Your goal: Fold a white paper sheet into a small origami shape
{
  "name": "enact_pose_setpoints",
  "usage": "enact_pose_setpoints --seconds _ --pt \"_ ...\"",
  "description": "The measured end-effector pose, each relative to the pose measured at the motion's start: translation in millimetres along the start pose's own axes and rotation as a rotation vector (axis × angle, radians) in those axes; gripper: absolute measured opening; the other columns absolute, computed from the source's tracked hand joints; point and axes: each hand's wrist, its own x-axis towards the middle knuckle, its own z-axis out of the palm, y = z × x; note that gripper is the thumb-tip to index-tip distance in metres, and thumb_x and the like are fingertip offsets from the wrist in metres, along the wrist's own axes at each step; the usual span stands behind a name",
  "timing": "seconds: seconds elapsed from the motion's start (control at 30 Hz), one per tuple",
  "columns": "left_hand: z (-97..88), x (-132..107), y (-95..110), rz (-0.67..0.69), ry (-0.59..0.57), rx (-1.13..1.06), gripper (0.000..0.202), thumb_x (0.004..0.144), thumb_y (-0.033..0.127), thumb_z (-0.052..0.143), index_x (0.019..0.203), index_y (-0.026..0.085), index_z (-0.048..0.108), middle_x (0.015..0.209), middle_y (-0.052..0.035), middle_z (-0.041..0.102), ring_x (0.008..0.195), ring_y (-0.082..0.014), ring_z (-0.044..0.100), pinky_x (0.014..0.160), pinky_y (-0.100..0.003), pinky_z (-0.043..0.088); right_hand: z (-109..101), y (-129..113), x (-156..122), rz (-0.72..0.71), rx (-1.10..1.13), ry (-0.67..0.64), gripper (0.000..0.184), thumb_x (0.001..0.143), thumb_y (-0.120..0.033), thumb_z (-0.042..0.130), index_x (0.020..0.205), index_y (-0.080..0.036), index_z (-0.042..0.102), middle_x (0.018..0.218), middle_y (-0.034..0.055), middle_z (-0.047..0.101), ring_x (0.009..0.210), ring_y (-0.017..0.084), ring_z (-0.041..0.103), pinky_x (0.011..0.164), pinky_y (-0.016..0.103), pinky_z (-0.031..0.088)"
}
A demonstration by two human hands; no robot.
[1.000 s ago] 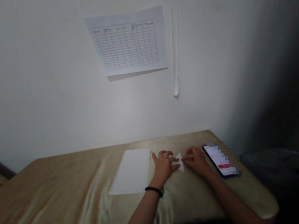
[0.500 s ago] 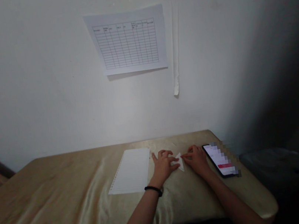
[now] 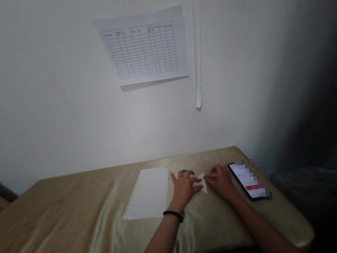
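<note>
A small white piece of folded paper (image 3: 204,184), roughly triangular, lies on the cloth between my two hands. From the left, my left hand (image 3: 184,186) holds it with the thumb and a fingertip, the other fingers bent above the cloth; a black band circles that wrist. My right hand (image 3: 221,181) pinches at the paper's right edge, its fingers drawn together. Part of the paper is hidden under the fingertips. Left of my left hand lies a lined loose-leaf sheet (image 3: 148,193) with punched holes down its left side.
A phone (image 3: 249,182) with a lit screen, partly pixelated, lies right of my right hand. Shiny gold cloth (image 3: 75,225) with wrinkles covers the table. On the wall hang a printed table sheet (image 3: 146,49) and a narrow white strip (image 3: 196,71). A dark object stands beyond the table's right edge.
</note>
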Motion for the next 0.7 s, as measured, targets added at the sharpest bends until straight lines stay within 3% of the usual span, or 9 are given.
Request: enact_pose_setpoints --seconds 0.4,0.7 --pt "-2.9 0 3 -0.019 -0.032 0.019 0.026 0.082 0.050 0.075 0.108 0.044 0.074 0.133 0.0013 0.061 0.132 -0.0319 0.039 0.111 -0.078 0.000 -4 -3 5 0.079 -0.069 -0.040 0.018 0.089 -0.042 0.065 0.100 -0.038 0.079 0.105 0.0092 0.058 0.106 0.029 0.048 0.094 0.044 0.035" --pt "0.2 0 1 -0.008 -0.011 0.022 0.025 0.082 0.050 0.074 0.106 0.045 0.074 0.132 0.0016 0.061 0.132 -0.0321 0.040 0.109 -0.079 0.002 -3 -10 3 0.058 -0.147 0.024 0.018 0.090 -0.038 0.065 0.100 -0.036 0.079 0.102 0.0108 0.057 0.105 0.029 0.047 0.092 0.044 0.035"
